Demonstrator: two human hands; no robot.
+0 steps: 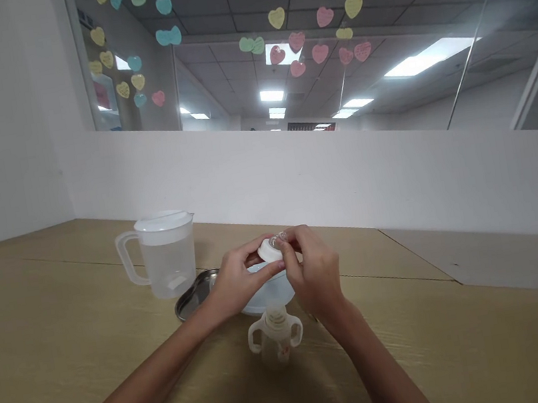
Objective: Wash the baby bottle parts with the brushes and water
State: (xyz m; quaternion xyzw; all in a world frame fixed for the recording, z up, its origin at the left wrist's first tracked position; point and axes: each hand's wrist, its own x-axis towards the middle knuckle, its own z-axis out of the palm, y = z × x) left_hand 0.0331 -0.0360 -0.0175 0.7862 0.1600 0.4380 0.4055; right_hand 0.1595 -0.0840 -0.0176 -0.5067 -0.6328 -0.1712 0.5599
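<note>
Between my two hands, above the table, is a white bottle collar [268, 251] with a clear nipple [275, 241] in it. My left hand [237, 277] is closed on the collar's edge from the left, thumb below. From the right, the fingers of my right hand [312, 266] pinch the nipple. Under them stands an uncapped baby bottle [276, 342], upright, with a handle on each side. A pale blue bowl [275, 291] sits just behind the bottle, partly hidden by my hands.
A clear plastic jug [169, 260] with a white lid stands at the left, its handle pointing left. Beside it a metal tray [187, 301] lies partly behind my left hand. The wooden table [95, 362] meets a white wall [347, 183] with a window above.
</note>
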